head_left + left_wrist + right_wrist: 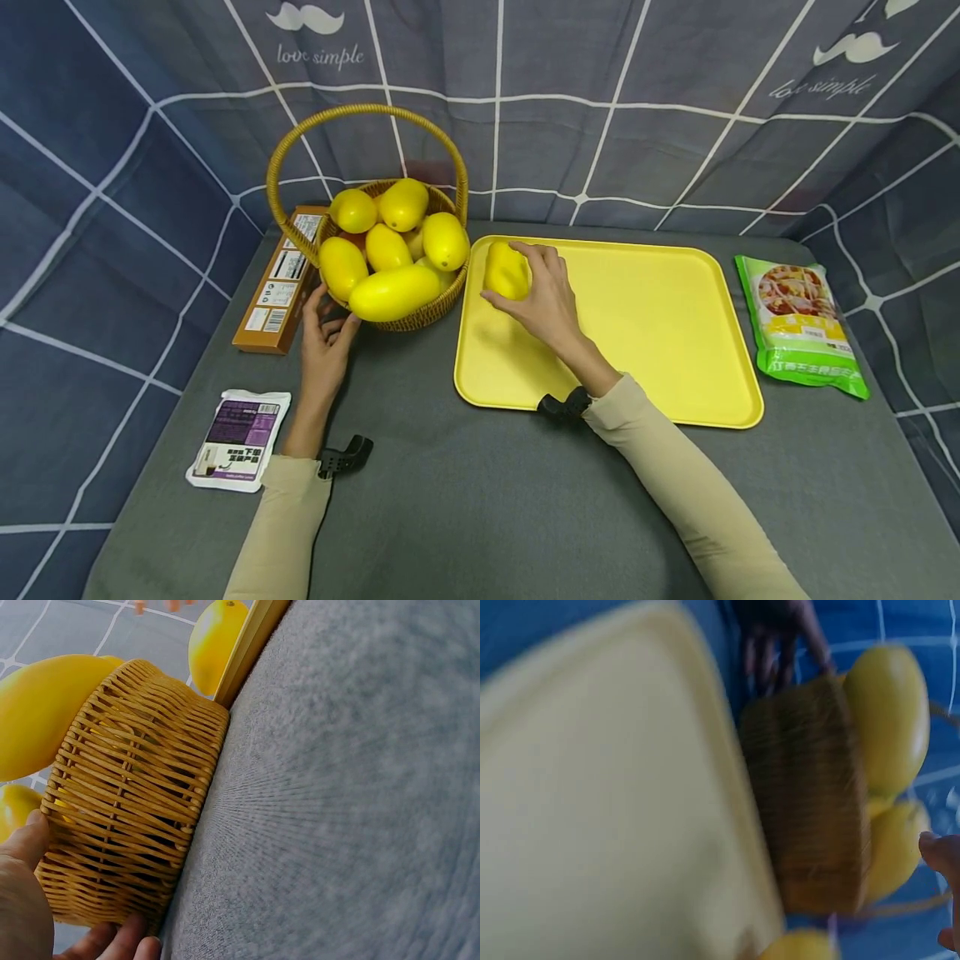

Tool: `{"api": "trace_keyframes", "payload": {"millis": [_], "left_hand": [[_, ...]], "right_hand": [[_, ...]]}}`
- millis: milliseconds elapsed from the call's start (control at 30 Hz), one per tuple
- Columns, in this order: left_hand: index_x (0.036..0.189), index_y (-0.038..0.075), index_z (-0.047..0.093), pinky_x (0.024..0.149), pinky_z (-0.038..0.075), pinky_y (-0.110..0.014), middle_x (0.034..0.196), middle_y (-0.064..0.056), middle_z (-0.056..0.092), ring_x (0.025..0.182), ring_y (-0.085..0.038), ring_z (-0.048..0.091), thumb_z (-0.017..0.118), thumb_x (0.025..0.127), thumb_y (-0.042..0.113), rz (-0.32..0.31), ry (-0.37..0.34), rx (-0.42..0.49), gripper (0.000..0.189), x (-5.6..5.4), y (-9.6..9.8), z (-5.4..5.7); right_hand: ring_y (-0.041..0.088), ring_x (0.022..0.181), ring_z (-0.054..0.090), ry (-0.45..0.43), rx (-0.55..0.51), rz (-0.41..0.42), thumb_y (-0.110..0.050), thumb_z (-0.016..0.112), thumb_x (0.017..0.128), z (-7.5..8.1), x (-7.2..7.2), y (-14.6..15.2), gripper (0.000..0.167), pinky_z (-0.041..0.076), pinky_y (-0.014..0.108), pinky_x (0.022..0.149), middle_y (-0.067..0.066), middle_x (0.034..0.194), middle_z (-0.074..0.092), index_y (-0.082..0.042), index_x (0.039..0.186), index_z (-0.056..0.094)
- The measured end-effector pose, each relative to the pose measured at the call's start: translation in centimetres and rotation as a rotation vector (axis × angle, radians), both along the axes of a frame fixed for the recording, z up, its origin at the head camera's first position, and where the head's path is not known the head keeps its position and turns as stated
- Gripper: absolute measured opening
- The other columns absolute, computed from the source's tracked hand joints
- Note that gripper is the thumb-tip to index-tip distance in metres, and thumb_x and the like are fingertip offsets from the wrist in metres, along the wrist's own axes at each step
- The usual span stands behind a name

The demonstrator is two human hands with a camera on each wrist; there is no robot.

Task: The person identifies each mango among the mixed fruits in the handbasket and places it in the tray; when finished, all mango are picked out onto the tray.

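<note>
Near the left end of the yellow tray, my right hand is spread around a lemon-shaped yellow fruit. The left wrist view shows that fruit by the tray's edge, with a gap to the fingertips. My left hand holds the front left side of a wicker basket. Its thumb lies at the rim, its other fingers low on the wall. Several yellow fruits fill the basket, a long mango-like one on top in front. The right wrist view is blurred.
An orange-brown box lies left of the basket, partly behind it. A white and purple pouch lies at the front left. Right of the tray is a green food packet. The basket's tall handle arches up before a checked cloth.
</note>
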State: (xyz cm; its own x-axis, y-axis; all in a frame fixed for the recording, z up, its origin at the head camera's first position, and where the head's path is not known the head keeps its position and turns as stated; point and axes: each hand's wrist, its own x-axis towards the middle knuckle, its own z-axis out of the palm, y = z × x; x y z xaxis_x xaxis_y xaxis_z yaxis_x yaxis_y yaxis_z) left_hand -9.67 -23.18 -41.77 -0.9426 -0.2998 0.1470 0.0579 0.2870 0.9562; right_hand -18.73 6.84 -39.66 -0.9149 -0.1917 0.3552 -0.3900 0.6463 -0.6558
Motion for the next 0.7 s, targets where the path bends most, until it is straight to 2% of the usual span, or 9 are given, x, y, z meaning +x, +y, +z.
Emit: {"api": "trace_keyframes", "payload": {"millis": [200,333,400,467,567,700], "left_hand": [[0.154,0.014,0.027,0.077,0.045,-0.011,0.142,-0.02,0.044,0.097,-0.011,0.057,0.057,0.1,0.013,-0.015,0.035,-0.012,0.062,0.0,0.0,-0.1],[0.154,0.013,0.027,0.078,0.045,-0.011,0.142,-0.02,0.044,0.098,-0.013,0.057,0.057,0.1,0.013,-0.015,0.042,-0.015,0.062,0.1,-0.1,-0.1],[0.154,0.014,0.026,0.079,0.045,-0.012,0.142,-0.02,0.043,0.098,-0.013,0.057,0.057,0.1,0.014,-0.015,0.036,-0.013,0.063,0.1,-0.1,-0.1],[0.155,0.016,0.026,0.08,0.044,-0.012,0.143,-0.019,0.043,0.099,-0.012,0.057,0.057,0.1,0.016,-0.016,0.029,-0.011,0.063,0.1,-0.1,-0.1],[0.155,0.016,0.026,0.081,0.044,-0.013,0.143,-0.019,0.042,0.098,-0.009,0.057,0.057,0.1,0.017,-0.022,0.024,-0.005,0.063,0.1,-0.1,0.0],[0.155,0.016,0.025,0.081,0.045,-0.013,0.144,-0.019,0.042,0.097,-0.008,0.057,0.057,0.1,0.017,-0.027,0.021,-0.004,0.063,0.0,-0.1,0.0]], "right_hand": [[0.03,0.122,0.044,0.154,0.023,0.132,-0.052,0.084,0.072,2.8,2.1,-3.2,0.079,0.048,0.043,0.084,0.011,0.133,0.048,-0.019,0.137,0.054],[0.031,0.129,0.04,0.18,0.032,0.211,-0.051,0.084,0.071,4.0,3.3,-5.5,0.078,0.049,0.044,0.089,0.012,0.14,0.045,-0.019,0.136,0.055],[0.031,0.131,0.039,0.182,0.035,0.241,-0.051,0.084,0.072,4.2,3.6,-6.7,0.077,0.046,0.044,0.097,0.012,0.142,0.044,-0.019,0.136,0.055],[0.031,0.13,0.039,0.19,0.043,0.263,-0.051,0.084,0.073,4.0,3.9,-7.6,0.076,0.045,0.043,0.098,0.013,0.142,0.045,-0.018,0.135,0.056],[0.03,0.13,0.04,0.198,0.067,0.273,-0.053,0.081,0.074,3.4,4.0,-8.8,0.074,0.051,0.04,0.089,0.013,0.143,0.044,-0.019,0.136,0.055],[0.027,0.132,0.039,0.186,0.084,0.246,-0.054,0.08,0.076,2.7,3.9,-9.8,0.073,0.055,0.037,0.074,0.009,0.146,0.043,-0.021,0.136,0.055]]}}
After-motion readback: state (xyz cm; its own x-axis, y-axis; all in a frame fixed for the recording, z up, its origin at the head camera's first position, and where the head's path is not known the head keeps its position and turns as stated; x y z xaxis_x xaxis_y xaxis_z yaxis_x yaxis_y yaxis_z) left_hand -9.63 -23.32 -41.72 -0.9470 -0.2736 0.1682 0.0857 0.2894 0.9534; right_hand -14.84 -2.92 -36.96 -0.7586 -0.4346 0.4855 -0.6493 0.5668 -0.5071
